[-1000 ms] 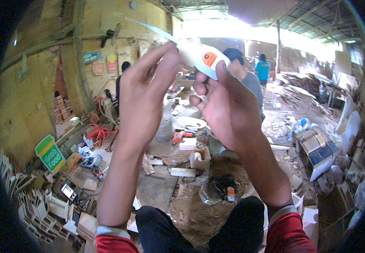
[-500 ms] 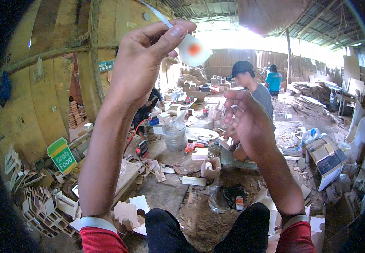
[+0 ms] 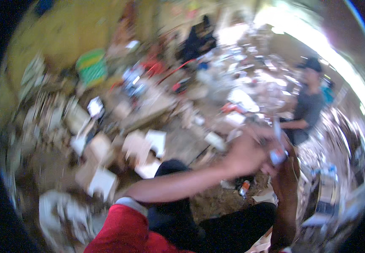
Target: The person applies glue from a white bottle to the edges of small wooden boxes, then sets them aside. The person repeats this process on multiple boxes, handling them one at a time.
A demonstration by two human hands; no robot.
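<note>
Left hand (image 3: pixel 248 152) (motion-blurred), near right, holding a white nozzle-tipped bottle (image 3: pixel 278 155); right hand (image 3: pixel 291 160) just beside it, grip impossible to tell.

Hands (image 3: pixel 250 154) + sm. bottle (image 3: pixel 277 157) v. blurry, exact grip unclear, L sleeve (image 3: pixel 121 230) partly past btm edge
</note>
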